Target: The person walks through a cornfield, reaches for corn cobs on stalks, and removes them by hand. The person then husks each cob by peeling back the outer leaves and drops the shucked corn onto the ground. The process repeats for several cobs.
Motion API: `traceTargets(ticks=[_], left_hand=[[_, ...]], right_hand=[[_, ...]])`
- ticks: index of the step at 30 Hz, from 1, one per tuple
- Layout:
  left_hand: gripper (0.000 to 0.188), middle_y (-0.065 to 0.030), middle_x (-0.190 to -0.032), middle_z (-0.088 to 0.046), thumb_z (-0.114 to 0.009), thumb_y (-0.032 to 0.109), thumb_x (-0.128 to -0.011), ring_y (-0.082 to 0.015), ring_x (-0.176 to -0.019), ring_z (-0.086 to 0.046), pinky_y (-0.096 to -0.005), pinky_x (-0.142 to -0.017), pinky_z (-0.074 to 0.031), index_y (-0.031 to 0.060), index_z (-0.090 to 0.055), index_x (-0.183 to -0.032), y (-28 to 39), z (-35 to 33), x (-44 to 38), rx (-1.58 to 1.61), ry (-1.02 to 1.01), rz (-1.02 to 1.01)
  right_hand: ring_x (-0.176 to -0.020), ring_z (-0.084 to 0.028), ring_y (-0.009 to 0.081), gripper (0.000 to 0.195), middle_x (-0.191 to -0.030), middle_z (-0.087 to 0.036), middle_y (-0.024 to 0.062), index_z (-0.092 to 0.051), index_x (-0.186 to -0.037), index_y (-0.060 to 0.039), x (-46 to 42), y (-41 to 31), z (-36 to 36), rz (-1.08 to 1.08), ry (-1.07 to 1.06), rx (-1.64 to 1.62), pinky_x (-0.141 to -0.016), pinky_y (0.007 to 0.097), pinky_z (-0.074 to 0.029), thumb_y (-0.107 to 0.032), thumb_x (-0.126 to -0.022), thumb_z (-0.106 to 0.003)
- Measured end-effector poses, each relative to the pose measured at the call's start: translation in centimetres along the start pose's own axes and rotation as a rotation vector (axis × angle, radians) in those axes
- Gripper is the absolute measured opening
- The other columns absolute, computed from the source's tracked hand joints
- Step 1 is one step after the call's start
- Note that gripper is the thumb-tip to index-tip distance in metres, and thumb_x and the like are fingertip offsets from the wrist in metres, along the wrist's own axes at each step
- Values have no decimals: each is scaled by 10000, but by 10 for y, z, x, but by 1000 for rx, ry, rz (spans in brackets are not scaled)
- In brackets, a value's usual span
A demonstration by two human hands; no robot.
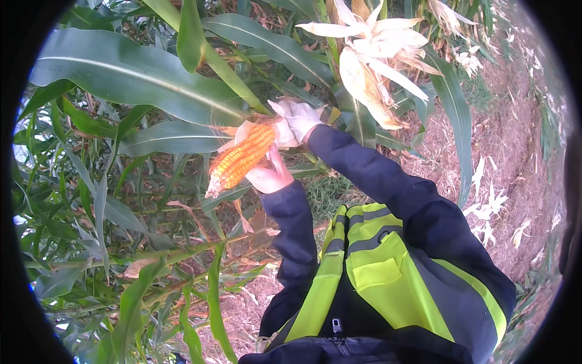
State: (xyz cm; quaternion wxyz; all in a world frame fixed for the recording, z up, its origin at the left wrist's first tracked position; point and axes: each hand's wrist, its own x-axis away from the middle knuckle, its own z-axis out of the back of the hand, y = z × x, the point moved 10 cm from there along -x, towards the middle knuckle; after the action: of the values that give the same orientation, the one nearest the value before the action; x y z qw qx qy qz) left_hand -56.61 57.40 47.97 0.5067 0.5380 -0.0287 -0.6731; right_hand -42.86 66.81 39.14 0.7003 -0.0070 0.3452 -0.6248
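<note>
A ripe ear of corn (245, 157) with orange-yellow kernels points down and to the left, its tip bare. Pale husk leaves (285, 135) are peeled back around its base, by the green stalk (232, 82). My left hand (269, 175), ungloved, holds the ear from below with the thumb along its side; its other fingers are mostly hidden behind the ear. Wearing a whitish glove, my right hand (298, 119) grips the husk at the ear's base. The fingertips of that hand are hard to make out among the husk.
Broad green corn leaves (136, 75) reach in from the left. Dry opened husks (377, 59) hang on a stalk beyond my right hand. More husks (489, 204) lie scattered on the straw-covered ground (509, 136) at right. A bent stalk (182, 255) crosses the lower left.
</note>
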Motion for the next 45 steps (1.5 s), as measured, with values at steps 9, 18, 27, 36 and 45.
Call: traceTargets(ticks=[9, 18, 27, 36, 45], left_hand=[[146, -200, -882, -555, -518, 141, -884, -386, -749, -558, -434, -652, -456, 1, -557, -903, -37, -41, 59, -162, -124, -9], [175, -188, -814, -548, -511, 155, -886, -374, -732, -537, -428, -630, -421, -14, -560, -889, -43, -51, 51, -4, -151, 129], [156, -177, -863, -556, -531, 180, -861, -386, -777, -552, -449, -614, -439, 33, -549, -913, -29, -45, 54, -32, -245, 66], [155, -175, -959, -580, -573, 139, -803, -377, -764, -583, -438, -645, -477, 33, -574, -916, -28, -50, 67, -96, -334, 110], [405, -206, -1135, -437, -644, 23, -701, -361, -1055, -434, -446, -918, -348, 11, -472, -1067, -9, 47, 36, 11, 198, -67]], right_hand=[[-891, -607, 315, 395, -1014, -584, 185, -455, -1170, -41, 6, -16, 4, 59, -66, -10, -740, 398, -495, -197, -809, -496], [-1039, -554, 277, 560, -1100, -591, 163, -556, -1151, -41, 10, 27, 67, -328, 193, -1136, -910, 348, -405, -412, -747, -669], [-935, -581, 315, 582, -1001, -608, 183, -593, -1044, -16, 28, -59, 114, 136, -429, 53, -822, 373, -453, -516, -745, -595], [-1121, -480, 288, 819, -1269, -479, 134, -421, -1292, -117, 17, -78, 63, 90, -355, -53, -966, 372, -368, -652, -687, -556], [-1150, -471, 205, 746, -1240, -525, 56, -343, -1337, -121, -6, -75, 28, 79, -406, -459, -1046, 317, -297, -500, -744, -592]])
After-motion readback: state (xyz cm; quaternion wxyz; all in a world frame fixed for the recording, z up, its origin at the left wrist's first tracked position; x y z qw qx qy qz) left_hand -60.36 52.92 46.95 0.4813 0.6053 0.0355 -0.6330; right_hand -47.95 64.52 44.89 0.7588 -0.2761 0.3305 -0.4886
